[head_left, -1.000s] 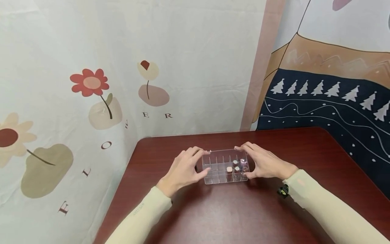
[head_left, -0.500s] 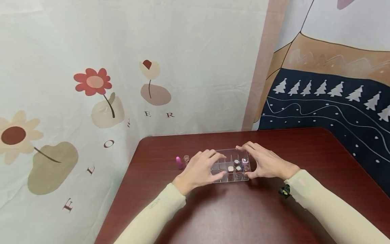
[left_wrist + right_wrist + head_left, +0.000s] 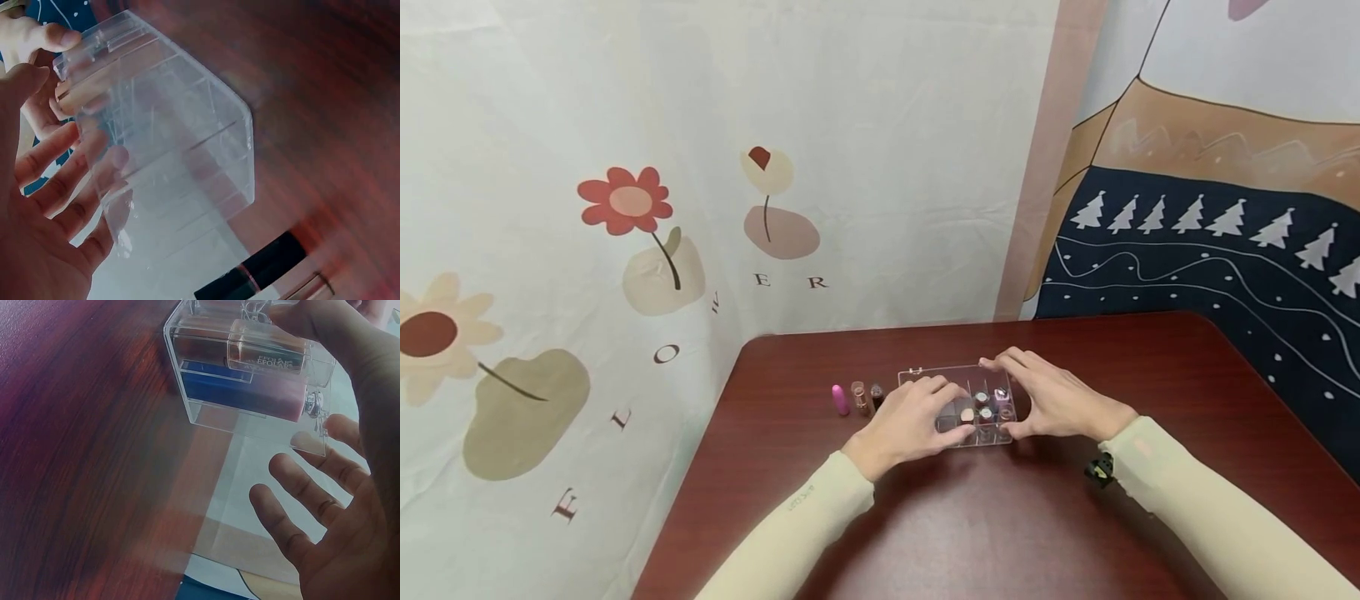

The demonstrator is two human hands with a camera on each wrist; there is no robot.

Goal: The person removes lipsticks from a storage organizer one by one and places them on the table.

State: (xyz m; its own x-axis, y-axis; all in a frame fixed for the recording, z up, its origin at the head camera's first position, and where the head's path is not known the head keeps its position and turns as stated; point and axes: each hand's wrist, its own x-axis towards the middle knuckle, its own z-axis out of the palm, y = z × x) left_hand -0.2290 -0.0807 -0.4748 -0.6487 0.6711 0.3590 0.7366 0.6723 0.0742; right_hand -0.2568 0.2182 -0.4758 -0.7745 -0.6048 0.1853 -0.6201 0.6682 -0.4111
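Moved left hand (image 3: 917,417) from left end of clear box (image 3: 200,106) toward its middle, fingers apart and gripping nothing visible, uncovering three lipsticks (image 3: 861,398) alongside, probably easing reach to tubes inside (image 3: 986,415), while pinching box's right end on table (image 3: 1120,358) with right hand (image 3: 1056,396).

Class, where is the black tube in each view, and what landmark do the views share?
Head: black tube, just below centre, partly behind the left hand.
Left wrist: along the bottom, right of centre.
Right wrist: not visible.
Shared landmark: the clear divided box, seen in all three.
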